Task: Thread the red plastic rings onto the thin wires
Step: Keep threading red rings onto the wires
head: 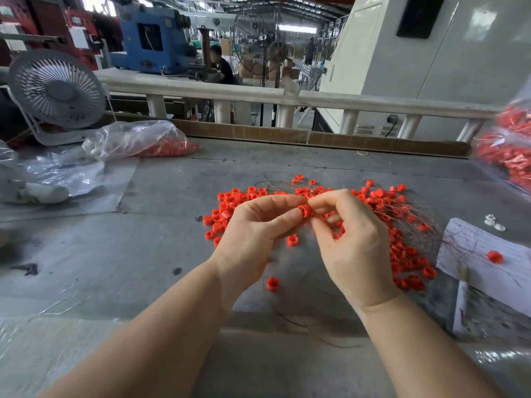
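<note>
I hold one red ring pinched between my left hand's thumb and forefinger above the ring pile, while my right hand, touching it, pinches a barely visible wire beside its opening.

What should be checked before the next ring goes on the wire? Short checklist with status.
1. Ring held between both hands: ok, left hand and right hand pinch it.
2. Wire end through the ring: cannot tell, fingers hide it.
3. Loose rings pile close by: ok.
4. Spare wires on the table: ok, tangled among the pile.
5. Stray ring near the table edge: not ok.
</note>
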Available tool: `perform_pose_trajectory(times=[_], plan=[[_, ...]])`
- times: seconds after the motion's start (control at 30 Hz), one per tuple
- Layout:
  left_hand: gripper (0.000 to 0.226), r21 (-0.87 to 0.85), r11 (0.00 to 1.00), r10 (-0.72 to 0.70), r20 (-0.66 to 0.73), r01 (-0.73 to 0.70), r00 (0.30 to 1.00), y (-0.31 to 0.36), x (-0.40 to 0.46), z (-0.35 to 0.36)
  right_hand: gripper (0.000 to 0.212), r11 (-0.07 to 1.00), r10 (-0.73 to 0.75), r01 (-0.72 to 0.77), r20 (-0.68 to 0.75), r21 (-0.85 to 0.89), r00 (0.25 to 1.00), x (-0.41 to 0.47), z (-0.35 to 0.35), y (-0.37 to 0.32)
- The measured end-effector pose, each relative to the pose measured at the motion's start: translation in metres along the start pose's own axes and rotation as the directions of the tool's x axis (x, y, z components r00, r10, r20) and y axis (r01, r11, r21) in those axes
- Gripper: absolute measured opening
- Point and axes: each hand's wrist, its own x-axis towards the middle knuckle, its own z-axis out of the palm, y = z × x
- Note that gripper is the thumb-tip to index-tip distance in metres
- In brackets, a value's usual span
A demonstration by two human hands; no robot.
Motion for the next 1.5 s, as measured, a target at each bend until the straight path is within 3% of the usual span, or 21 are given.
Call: perform_pose_trajectory(times=[0.17, 0.53, 0.9, 1.27, 1.5], plan=[[0.018, 0.006, 0.998, 0.057, -0.009, -0.057, 0.998, -0.0002, 0.0, 0.0009, 0.017, 0.984, 0.128, -0.125, -0.016, 0.128, 0.992, 0.002, 0.0011, 0.0007], [0.017, 0.023, 0.995, 0.099, 0.017, -0.099, 0.995, -0.0019, 0.0004, -0.0025, 0.016, 0.999, 0.036, -0.034, -0.076, 0.035, 0.996, 0.0041, -0.0026, -0.0007], [0.016, 0.122, 0.961, 0.242, 0.059, -0.247, 0.969, -0.0016, -0.0013, -0.0026, 0.022, 0.992, 0.094, -0.1, 0.09, 0.075, 0.991, 0.0047, -0.0016, -0.0038], [0.019, 0.149, 0.939, 0.309, 0.04, -0.311, 0.95, -0.0006, -0.0007, -0.0009, 0.017, 0.907, 0.269, -0.293, 0.12, 0.301, 0.956, 0.0059, -0.0031, -0.0029], [0.018, 0.2, 0.924, 0.323, 0.053, -0.327, 0.945, 0.0008, -0.0025, -0.0015, 0.026, 0.889, 0.281, -0.302, 0.11, 0.344, 0.953, 0.0069, -0.0042, -0.0027]])
